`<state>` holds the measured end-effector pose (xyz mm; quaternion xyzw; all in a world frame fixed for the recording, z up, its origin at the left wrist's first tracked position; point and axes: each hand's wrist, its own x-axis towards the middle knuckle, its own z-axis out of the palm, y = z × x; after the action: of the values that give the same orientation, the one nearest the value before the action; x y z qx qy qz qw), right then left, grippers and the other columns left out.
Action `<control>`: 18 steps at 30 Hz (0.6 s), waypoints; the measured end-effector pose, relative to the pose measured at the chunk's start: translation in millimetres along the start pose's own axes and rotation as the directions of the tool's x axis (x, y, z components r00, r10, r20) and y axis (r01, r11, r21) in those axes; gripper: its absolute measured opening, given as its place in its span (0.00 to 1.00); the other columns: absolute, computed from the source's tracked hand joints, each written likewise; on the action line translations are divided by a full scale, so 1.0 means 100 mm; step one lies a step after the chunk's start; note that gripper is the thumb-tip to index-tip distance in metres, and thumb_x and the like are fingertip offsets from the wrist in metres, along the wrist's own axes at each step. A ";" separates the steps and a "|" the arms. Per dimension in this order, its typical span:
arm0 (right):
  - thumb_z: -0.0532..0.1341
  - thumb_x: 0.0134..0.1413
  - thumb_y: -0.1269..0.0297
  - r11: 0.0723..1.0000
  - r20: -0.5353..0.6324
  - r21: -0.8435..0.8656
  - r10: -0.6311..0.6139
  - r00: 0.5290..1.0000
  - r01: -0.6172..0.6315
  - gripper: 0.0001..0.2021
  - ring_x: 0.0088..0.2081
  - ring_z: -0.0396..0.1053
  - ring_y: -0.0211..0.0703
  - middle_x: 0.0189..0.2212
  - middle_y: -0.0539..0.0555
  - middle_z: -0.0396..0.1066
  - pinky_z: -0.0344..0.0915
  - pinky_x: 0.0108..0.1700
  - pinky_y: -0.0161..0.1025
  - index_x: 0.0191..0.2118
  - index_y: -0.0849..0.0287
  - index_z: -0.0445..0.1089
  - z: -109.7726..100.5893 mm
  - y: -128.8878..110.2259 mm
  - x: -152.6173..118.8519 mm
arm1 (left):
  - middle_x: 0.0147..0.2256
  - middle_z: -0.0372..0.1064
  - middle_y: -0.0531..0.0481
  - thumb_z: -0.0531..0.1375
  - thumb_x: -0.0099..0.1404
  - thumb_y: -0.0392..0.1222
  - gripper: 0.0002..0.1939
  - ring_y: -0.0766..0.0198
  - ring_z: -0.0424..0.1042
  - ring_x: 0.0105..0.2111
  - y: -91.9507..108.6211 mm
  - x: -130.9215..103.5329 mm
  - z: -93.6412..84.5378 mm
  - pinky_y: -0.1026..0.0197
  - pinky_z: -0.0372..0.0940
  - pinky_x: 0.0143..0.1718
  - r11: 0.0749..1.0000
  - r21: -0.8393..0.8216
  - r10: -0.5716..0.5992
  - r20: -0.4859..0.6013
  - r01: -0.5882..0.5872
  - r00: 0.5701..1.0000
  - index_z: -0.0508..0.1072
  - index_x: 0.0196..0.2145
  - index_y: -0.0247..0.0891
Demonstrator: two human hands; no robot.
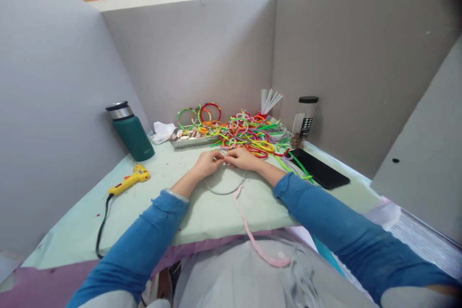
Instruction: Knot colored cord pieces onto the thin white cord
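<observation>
My left hand (210, 163) and my right hand (240, 158) meet over the middle of the table, fingertips pinched close together. Between them they hold the far side of a thin grey ring (224, 193), whose near curve hangs toward me. What exactly lies between the fingertips is too small to make out. A pink pipe cleaner (249, 231) trails from the ring's right side over the table edge onto my lap. Just beyond my hands lies a tangled heap of coloured pipe cleaners (249, 130).
A metal tray (195, 142) of shells stands behind my left hand, with wrapped rings (210, 106) beyond it. At left are a green bottle (133, 137) and a yellow glue gun (130, 180) with a cord. A black phone (319, 168) and a clear jar (303, 122) sit at right. Grey partitions enclose the table.
</observation>
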<state>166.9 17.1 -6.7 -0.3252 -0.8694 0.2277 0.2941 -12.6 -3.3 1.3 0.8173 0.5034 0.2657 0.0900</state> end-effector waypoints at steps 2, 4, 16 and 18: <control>0.52 0.54 0.58 1.000 -0.003 -0.006 -0.007 1.000 0.007 0.17 0.22 0.58 0.31 0.18 0.48 0.64 0.51 0.26 0.30 0.23 0.64 0.67 0.00 0.00 0.00 | 0.30 0.74 0.50 0.56 0.56 0.41 0.11 0.67 0.67 0.27 0.01 0.00 0.00 0.66 0.60 0.31 1.000 0.008 0.002 0.004 -0.002 1.000 0.76 0.33 0.35; 0.52 0.54 0.58 1.000 -0.003 -0.007 -0.008 1.000 0.008 0.17 0.22 0.58 0.31 0.18 0.48 0.64 0.50 0.26 0.30 0.23 0.64 0.67 0.00 0.00 0.00 | 0.30 0.74 0.50 0.56 0.56 0.40 0.11 0.67 0.67 0.27 0.01 0.00 -0.01 0.66 0.59 0.31 1.000 0.016 0.005 0.005 -0.005 1.000 0.76 0.32 0.35; 0.52 0.54 0.58 1.000 -0.005 -0.029 -0.004 1.000 0.004 0.17 0.22 0.59 0.32 0.18 0.48 0.65 0.50 0.25 0.30 0.23 0.64 0.68 0.01 0.01 0.00 | 0.28 0.73 0.51 0.57 0.56 0.41 0.10 0.68 0.65 0.25 -0.01 0.01 0.01 0.66 0.57 0.28 1.000 0.013 0.002 -0.002 -0.002 1.000 0.76 0.31 0.35; 0.52 0.54 0.58 1.000 -0.002 -0.029 -0.004 1.000 0.004 0.17 0.22 0.59 0.32 0.18 0.48 0.65 0.51 0.25 0.30 0.23 0.64 0.68 0.00 0.01 0.00 | 0.27 0.73 0.51 0.56 0.56 0.41 0.10 0.68 0.65 0.24 -0.01 0.01 0.01 0.66 0.57 0.28 1.000 0.012 -0.004 0.001 0.004 1.000 0.75 0.31 0.35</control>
<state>166.8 17.9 -7.5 -0.3282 -0.8728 0.2143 0.2908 -12.4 -2.4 0.6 0.8169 0.5066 0.2620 0.0858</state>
